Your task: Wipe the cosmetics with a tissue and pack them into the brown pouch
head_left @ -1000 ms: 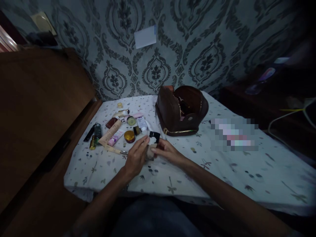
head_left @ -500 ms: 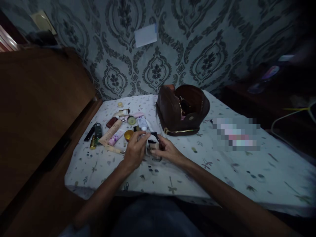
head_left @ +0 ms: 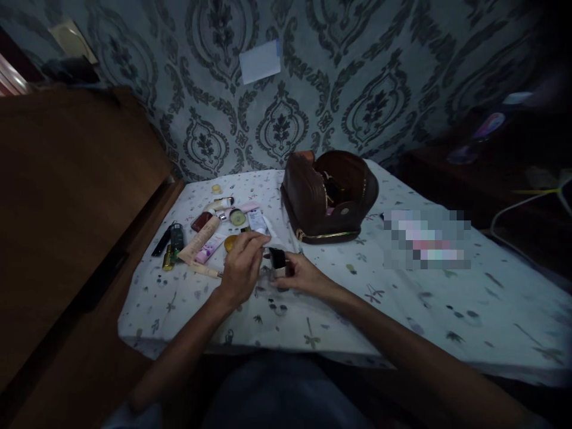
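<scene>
My right hand [head_left: 300, 274] is closed around a small bottle with a black cap [head_left: 277, 260], low over the patterned tablecloth. Just left of it, my left hand [head_left: 245, 262] pinches a white wipe or tissue [head_left: 276, 242], whose loose part lies over the bottle's top side. Several cosmetics lie beyond and left of my left hand: a beige tube [head_left: 199, 239], a purple and white tube [head_left: 209, 248], a yellow round jar [head_left: 230, 242] and a green-lidded jar [head_left: 237, 217]. A brush [head_left: 206, 271] rests near my left wrist.
An open brown bag [head_left: 328, 199] stands at the back of the cloth-covered table [head_left: 339, 322]. Farther right lies a pixelated item [head_left: 426, 238]. Wooden furniture [head_left: 80, 196] borders the left side, and a bottle [head_left: 489, 126] stands in the dark at right.
The bottle has tilted in my right hand, so its black cap shows more. My left hand has shifted slightly left and down with the white wipe. The view has moved a little.
</scene>
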Available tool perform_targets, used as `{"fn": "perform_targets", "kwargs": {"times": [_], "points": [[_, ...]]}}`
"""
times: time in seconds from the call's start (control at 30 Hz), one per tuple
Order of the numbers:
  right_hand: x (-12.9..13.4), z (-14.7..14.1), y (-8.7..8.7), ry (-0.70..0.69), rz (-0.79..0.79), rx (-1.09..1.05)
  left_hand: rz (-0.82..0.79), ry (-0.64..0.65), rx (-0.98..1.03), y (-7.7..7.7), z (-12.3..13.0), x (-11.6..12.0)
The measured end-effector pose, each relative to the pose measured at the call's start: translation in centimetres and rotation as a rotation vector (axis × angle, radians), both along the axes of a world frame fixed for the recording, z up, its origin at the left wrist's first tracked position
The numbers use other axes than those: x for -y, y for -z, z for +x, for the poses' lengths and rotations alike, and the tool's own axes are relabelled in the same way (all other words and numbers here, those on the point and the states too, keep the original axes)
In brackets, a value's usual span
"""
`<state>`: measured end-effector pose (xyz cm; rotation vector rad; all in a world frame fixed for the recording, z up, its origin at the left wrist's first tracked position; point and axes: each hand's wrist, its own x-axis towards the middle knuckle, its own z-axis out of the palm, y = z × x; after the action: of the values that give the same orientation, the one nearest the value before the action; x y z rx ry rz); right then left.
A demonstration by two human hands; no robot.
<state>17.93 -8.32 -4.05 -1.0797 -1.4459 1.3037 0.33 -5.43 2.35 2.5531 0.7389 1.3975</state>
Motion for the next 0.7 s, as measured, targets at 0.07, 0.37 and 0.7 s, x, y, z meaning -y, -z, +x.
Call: {"fn": "perform_targets", "kwargs": {"times": [0.07, 0.37, 0.7], "points": [[0.0, -0.1, 0.0, 0.049, 0.070, 0.100, 0.053, 0.024, -0.065, -0.3, 0.6, -0.1], [-0.3, 0.0, 0.2, 0.105, 0.146, 0.256, 0.340, 0.144, -0.262, 2.2, 0.4, -0.2], [0.1, 1.4, 0.2, -0.068, -0.080, -0.144, 0.333, 0.181, -0.168, 3.9, -0.2, 0.2]]}}
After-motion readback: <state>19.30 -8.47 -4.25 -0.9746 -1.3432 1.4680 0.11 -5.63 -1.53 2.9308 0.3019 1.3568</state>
